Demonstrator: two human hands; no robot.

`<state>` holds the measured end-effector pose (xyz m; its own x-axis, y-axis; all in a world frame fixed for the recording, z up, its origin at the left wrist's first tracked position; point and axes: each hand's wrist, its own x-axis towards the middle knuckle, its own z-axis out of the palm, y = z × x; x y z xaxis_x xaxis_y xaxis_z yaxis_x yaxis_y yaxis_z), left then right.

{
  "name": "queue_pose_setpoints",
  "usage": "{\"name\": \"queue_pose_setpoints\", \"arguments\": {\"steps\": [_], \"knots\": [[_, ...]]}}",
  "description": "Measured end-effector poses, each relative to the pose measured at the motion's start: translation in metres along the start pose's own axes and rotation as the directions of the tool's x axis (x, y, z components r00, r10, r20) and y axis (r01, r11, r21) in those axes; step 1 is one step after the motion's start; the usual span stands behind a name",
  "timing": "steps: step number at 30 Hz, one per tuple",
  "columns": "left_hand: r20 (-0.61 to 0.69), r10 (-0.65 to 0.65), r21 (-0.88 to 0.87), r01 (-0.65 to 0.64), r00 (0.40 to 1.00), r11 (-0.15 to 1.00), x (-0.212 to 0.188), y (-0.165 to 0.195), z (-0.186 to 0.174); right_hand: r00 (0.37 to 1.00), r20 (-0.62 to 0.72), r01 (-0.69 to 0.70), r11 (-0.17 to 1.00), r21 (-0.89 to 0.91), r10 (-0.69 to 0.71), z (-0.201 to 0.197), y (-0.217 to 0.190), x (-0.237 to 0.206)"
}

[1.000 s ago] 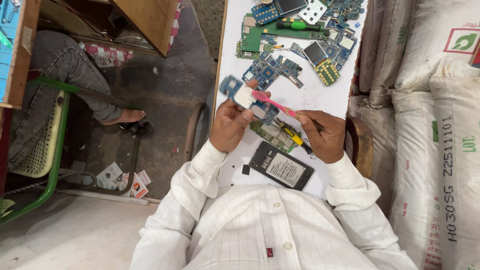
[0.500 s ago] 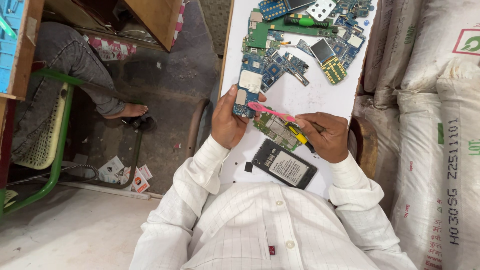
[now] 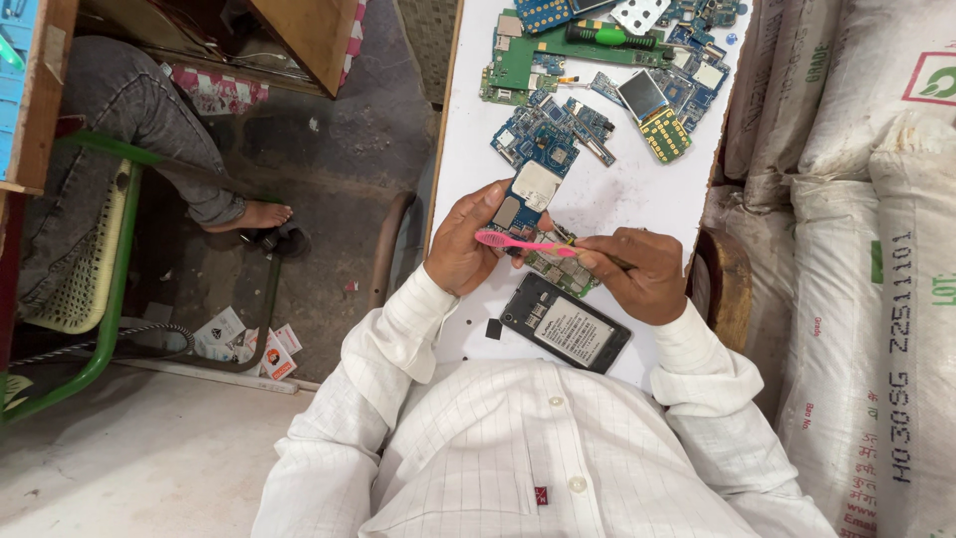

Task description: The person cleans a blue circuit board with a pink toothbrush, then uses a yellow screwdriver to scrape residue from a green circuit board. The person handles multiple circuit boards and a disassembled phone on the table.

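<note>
My left hand (image 3: 461, 242) grips a blue circuit board (image 3: 528, 195) with a pale metal shield, holding it just above the white table (image 3: 607, 204). My right hand (image 3: 637, 271) holds a pink toothbrush (image 3: 523, 242) that lies across toward my left thumb. A green circuit board (image 3: 558, 269) lies under the brush between my hands. Close to my chest lies a black phone body (image 3: 566, 324) with a label on it.
Several blue and green circuit boards (image 3: 607, 80) and a green-handled screwdriver (image 3: 609, 38) lie at the far end of the table. White sacks (image 3: 866, 249) are stacked at my right. At my left another person's leg (image 3: 169, 130) rests by a green chair (image 3: 70, 269).
The blue board in my left hand has moved forward and turned upright along the table. The pink toothbrush has swung level, its head now by my left thumb.
</note>
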<state>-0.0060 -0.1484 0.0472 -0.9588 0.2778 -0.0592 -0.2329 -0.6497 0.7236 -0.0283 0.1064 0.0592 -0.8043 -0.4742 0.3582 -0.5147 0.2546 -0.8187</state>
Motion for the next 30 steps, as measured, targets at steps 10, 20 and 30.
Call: {"name": "queue_pose_setpoints", "arguments": {"steps": [10, 20, 30], "knots": [[-0.014, -0.003, 0.021, 0.003, 1.0, 1.0, 0.01, -0.022, -0.009, 0.991, 0.019, -0.136, 0.975, 0.175, 0.135, 0.002, 0.025, -0.007], [-0.052, 0.063, -0.045, -0.065, 0.997, 0.997, -0.026, 0.051, -0.014, 0.985, 0.019, -0.174, 0.975, 0.136, 0.173, 0.031, -0.042, 0.024], [-0.116, 0.051, -0.097, -0.062, 0.992, 0.993, -0.003, 0.017, 0.011, 0.961, -0.25, -0.078, 0.982, 0.173, 0.12, -0.006, 0.0, -0.006]]}}
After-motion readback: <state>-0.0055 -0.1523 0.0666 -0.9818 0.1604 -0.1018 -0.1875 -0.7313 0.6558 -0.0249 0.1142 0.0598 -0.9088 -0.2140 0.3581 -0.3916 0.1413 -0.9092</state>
